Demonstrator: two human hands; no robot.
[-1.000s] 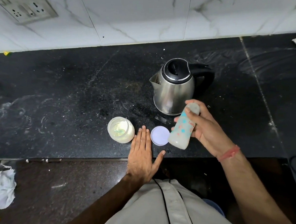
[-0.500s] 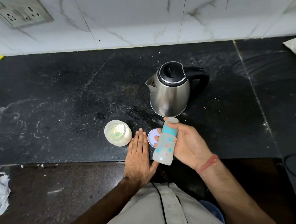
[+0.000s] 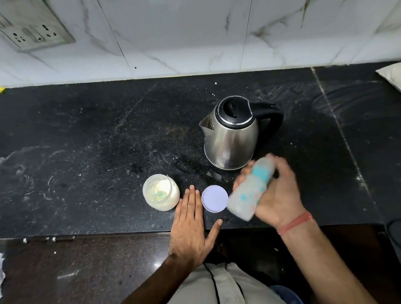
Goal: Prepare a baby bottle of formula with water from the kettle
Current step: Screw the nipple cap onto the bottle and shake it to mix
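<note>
Gripping a blurred, milky baby bottle (image 3: 248,194) with teal collar and spots, the right hand (image 3: 277,195) was closed around it, tilted above the black stone counter's (image 3: 87,148) front edge. Flat with fingers extended, the left hand (image 3: 191,226) held nothing, between an open formula jar (image 3: 160,192) and a round lilac lid (image 3: 214,198). Behind stood a steel kettle (image 3: 231,135). Counter left lay open. No writing was legible.
</note>
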